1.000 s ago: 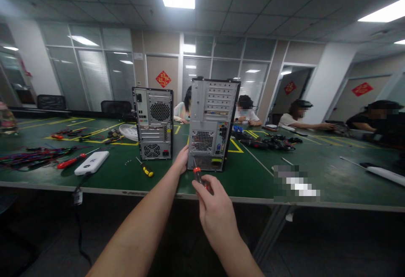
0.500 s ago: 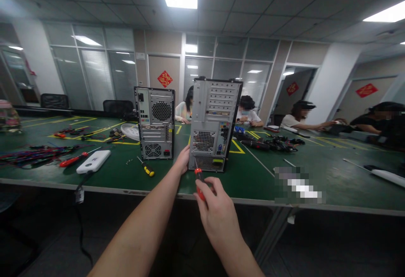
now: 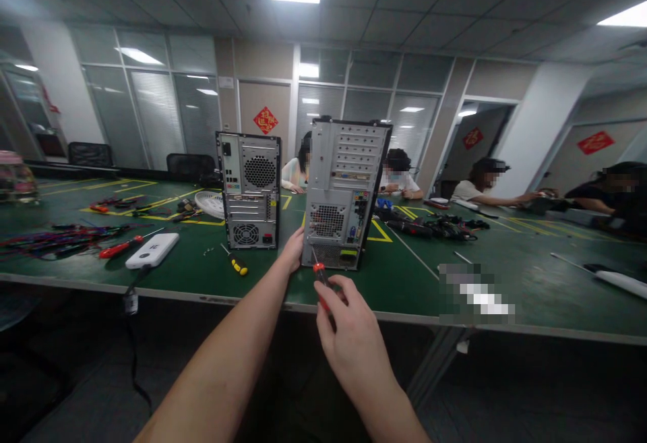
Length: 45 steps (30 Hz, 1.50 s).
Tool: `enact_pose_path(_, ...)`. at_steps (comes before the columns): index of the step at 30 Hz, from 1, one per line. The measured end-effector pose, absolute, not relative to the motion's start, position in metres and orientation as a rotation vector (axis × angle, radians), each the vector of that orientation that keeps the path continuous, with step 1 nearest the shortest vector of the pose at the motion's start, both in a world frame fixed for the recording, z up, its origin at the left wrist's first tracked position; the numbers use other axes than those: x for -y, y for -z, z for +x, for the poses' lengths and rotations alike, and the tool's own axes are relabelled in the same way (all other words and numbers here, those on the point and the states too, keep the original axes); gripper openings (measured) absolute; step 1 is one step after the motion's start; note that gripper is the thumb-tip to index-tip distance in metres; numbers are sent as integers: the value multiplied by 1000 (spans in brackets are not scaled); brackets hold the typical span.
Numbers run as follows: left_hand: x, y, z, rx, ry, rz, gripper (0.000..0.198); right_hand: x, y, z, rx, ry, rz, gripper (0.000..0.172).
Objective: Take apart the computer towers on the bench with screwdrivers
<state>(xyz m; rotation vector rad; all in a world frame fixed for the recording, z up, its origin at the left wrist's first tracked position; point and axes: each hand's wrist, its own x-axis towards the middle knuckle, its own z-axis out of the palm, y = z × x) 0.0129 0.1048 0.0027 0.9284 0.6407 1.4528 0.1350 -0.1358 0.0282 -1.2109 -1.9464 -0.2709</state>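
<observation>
My right hand (image 3: pixel 348 315) is closed around a red and black screwdriver (image 3: pixel 319 270). The screwdriver's thin shaft points up at the lower left back corner of the taller grey computer case (image 3: pixel 323 180). Whether its tip sits on a screw is too small to tell. My left hand (image 3: pixel 292 251) lies against the left side of that case near its bottom, fingers stretched along it and partly hidden by its edge. To the left stands a smaller black and silver computer case (image 3: pixel 250 220), its back facing me. A yellow and black screwdriver (image 3: pixel 237 265) lies before it.
On the green table (image 3: pixel 404 294) at left are a white power bank (image 3: pixel 152 251), a red screwdriver (image 3: pixel 120 247) and tangled wires (image 3: pixel 60 239). Black cables (image 3: pixel 445 227) lie right of the taller case. Several people sit across the table.
The whole view has shifted slightly. My right hand stays closed on the screwdriver at the case's lower corner, and my left hand stays against its side.
</observation>
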Motion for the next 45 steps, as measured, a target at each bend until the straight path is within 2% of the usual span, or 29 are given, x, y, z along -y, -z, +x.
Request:
enact_pose_path(9,-104,-4,13,-654,-1455,905,34,137,-31,135,1840,107,-1281,32)
enact_pose_path(16,-103,-5,12,-648,-1457,910,32,137,-32,133,1974,296,-1219,33)
enact_pose_path(22,-106,-2,12,-622,-1456,917,30,136,-32,133,1865,155,-1282,29)
enact_pose_path(27,-105,-2,12,-606,-1452,937,30,135,-32,135,1881,168,-1235,24)
enact_pose_path(34,-107,-1,13,-627,-1465,937,31,140,-36,135,1898,136,-1198,35)
enact_pose_path(41,-108,-1,12,-638,-1457,925,32,140,-37,136,1853,11,-1242,33)
enact_pose_path(45,-106,-2,12,-619,-1461,937,32,139,-34,137,1929,127,-1196,35)
